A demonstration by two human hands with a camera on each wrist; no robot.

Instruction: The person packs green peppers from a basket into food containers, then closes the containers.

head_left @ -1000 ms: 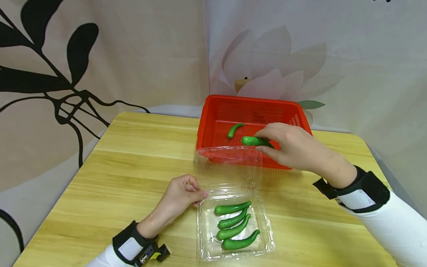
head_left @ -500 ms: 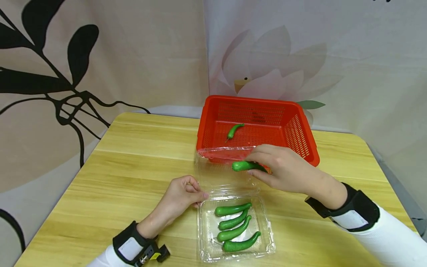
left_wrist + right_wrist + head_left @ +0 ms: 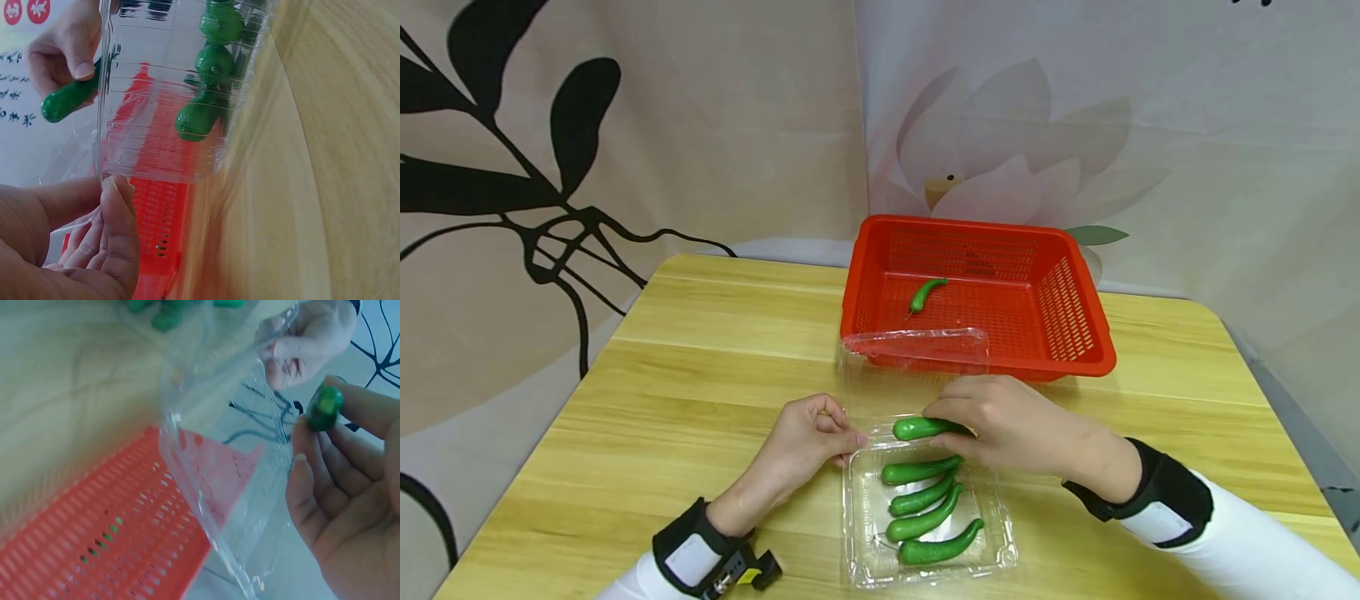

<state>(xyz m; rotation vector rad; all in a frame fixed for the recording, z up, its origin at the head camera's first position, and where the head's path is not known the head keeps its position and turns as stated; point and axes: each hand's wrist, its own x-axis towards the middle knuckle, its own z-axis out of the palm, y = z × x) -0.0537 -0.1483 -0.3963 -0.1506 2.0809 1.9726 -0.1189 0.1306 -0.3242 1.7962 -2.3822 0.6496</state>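
Observation:
A clear plastic clamshell box (image 3: 857, 550) lies with its lid (image 3: 880, 383) folded back toward the basket. Several green chili peppers (image 3: 940, 546) rest side by side in its base. My left hand (image 3: 812, 433) pinches the box's left edge near the hinge between thumb and finger, as the left wrist view also shows. My right hand (image 3: 1000, 425) holds one green pepper (image 3: 917, 428) between thumb and fingers, over the hinge end of the box. In the right wrist view, the held pepper (image 3: 325, 407) is seen end-on at the fingertips.
A red perforated plastic basket (image 3: 1075, 333) stands behind the box, with one small green pepper (image 3: 925, 296) in it. The lid overlaps the basket's front rim in the head view. A wooden table (image 3: 715, 350) carries everything, and a printed curtain (image 3: 760, 125) hangs behind.
My right hand has carried the pepper from over the red basket toward me and left, down to the box's hinge. The left hand has stayed at the box's edge.

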